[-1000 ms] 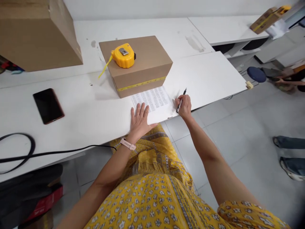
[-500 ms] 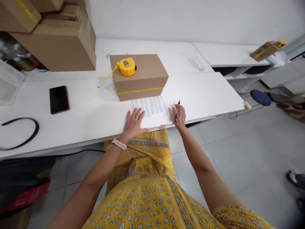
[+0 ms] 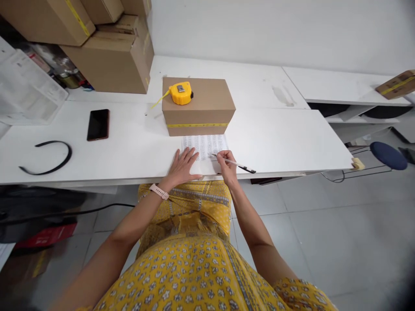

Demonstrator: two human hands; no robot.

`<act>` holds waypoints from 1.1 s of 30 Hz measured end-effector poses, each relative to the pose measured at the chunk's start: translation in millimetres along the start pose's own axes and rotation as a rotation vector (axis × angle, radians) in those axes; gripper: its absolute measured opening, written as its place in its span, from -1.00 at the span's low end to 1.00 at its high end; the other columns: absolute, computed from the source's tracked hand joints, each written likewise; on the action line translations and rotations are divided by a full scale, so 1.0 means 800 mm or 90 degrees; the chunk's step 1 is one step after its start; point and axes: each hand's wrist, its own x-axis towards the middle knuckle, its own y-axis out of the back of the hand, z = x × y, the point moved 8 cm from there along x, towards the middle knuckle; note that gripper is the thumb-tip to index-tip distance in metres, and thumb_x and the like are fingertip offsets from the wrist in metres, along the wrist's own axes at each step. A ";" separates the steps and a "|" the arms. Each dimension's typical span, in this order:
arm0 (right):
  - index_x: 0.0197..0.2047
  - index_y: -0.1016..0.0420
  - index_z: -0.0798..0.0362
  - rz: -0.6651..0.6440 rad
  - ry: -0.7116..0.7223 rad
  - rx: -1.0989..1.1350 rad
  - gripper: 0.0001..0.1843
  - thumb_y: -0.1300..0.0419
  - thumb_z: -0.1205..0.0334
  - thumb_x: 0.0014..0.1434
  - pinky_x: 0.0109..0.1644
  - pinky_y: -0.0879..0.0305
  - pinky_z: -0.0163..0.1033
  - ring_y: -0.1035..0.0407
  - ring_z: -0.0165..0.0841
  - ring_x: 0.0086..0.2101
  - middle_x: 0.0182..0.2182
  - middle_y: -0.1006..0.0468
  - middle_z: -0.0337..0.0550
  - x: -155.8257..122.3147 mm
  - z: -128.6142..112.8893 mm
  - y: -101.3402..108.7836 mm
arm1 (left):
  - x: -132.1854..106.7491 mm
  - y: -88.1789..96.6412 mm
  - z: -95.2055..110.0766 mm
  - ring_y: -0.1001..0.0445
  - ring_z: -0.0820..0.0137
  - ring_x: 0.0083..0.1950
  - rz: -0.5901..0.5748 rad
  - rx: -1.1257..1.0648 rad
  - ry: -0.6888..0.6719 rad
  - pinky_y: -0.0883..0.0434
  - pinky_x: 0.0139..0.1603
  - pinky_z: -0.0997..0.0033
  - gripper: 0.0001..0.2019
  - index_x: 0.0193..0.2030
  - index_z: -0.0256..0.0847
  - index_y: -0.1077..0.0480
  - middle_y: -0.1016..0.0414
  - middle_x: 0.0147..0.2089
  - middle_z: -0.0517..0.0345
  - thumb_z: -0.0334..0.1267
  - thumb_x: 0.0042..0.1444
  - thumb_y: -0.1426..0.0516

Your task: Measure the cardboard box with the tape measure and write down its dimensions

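My left hand (image 3: 183,167) lies flat with its fingers spread on the lower left part of a printed sheet of paper (image 3: 205,144). A pen (image 3: 238,164) with a white barrel and a black end is pinched in my right hand (image 3: 228,167), its tip at the right side of the sheet. Just behind the paper stands a closed cardboard box (image 3: 210,97) with a yellow strip along its front. On top of the box rests a yellow tape measure (image 3: 180,93), a short length of its tape sticking out to the left.
A phone (image 3: 98,125) and a black headband (image 3: 61,160) lie on the white table (image 3: 275,142) at left. Stacked cardboard boxes (image 3: 108,65) and a clear plastic case (image 3: 35,95) fill the back left. A blue stool (image 3: 388,155) stands at right.
My right hand has moved left onto the sheet, and the pen has swung from upright to slanting, tip on the paper. My left hand stays on the sheet. The view has shifted left.
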 end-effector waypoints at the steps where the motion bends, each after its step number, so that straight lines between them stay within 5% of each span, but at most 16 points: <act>1: -0.22 -0.43 0.00 -0.007 -0.004 0.000 -0.63 -0.27 -0.15 0.16 -0.15 -0.33 -0.22 -0.36 -0.36 -0.30 -0.31 -0.50 -0.21 0.004 0.002 -0.008 | -0.003 0.001 0.003 0.12 0.00 0.59 0.012 -0.009 -0.006 0.23 0.54 -0.24 -0.13 0.52 -0.30 -0.05 0.05 0.58 -0.16 0.18 0.22 -0.16; 5: -0.21 -0.45 0.01 -0.043 -0.033 -0.027 -0.54 -0.33 -0.20 0.05 -0.20 -0.30 -0.19 -0.35 -0.35 -0.33 -0.34 -0.51 -0.19 0.018 0.014 -0.022 | -0.016 0.004 0.030 -0.05 0.07 0.54 0.079 -0.047 -0.075 0.14 0.55 -0.17 -0.28 0.46 -0.34 -0.15 -0.12 0.52 -0.21 0.04 0.28 -0.13; 10: -0.41 -0.29 -0.03 -0.067 -0.032 -0.090 -0.62 -0.25 -0.12 0.19 -0.38 -0.12 -0.27 -0.15 -0.42 -0.48 -0.54 -0.29 -0.34 0.017 0.009 -0.016 | -0.019 0.001 0.056 -0.15 0.05 0.49 0.092 -0.057 -0.087 0.06 0.54 -0.16 -0.40 0.40 -0.32 -0.25 -0.24 0.46 -0.20 -0.01 0.33 -0.09; 16: -0.30 -0.34 -0.04 -0.096 -0.027 -0.111 -0.68 -0.19 -0.10 0.27 -0.39 -0.13 -0.28 -0.18 -0.42 -0.46 -0.48 -0.34 -0.33 0.012 0.009 -0.018 | -0.011 0.003 0.061 -0.19 0.03 0.47 0.046 -0.037 -0.051 0.02 0.53 -0.17 -0.40 0.46 -0.25 -0.18 -0.25 0.45 -0.17 -0.04 0.37 -0.07; 22: -0.44 -0.20 -0.05 -0.047 -0.011 -0.150 -0.59 -0.21 -0.12 0.25 -0.43 -0.03 -0.26 -0.07 -0.44 -0.54 -0.60 -0.16 -0.40 0.009 0.014 -0.013 | -0.010 0.000 0.060 -0.18 0.04 0.47 0.030 -0.027 -0.028 0.03 0.54 -0.15 -0.43 0.45 -0.20 -0.20 -0.26 0.44 -0.15 -0.07 0.37 -0.08; 33: -0.44 -0.23 -0.04 -0.075 0.015 -0.182 -0.64 -0.19 -0.04 0.26 -0.42 -0.04 -0.26 -0.07 -0.45 -0.54 -0.58 -0.19 -0.38 0.010 0.011 -0.019 | -0.010 0.000 0.059 -0.17 0.04 0.48 0.035 -0.039 -0.028 0.05 0.55 -0.15 -0.45 0.44 -0.20 -0.21 -0.25 0.45 -0.13 -0.09 0.37 -0.09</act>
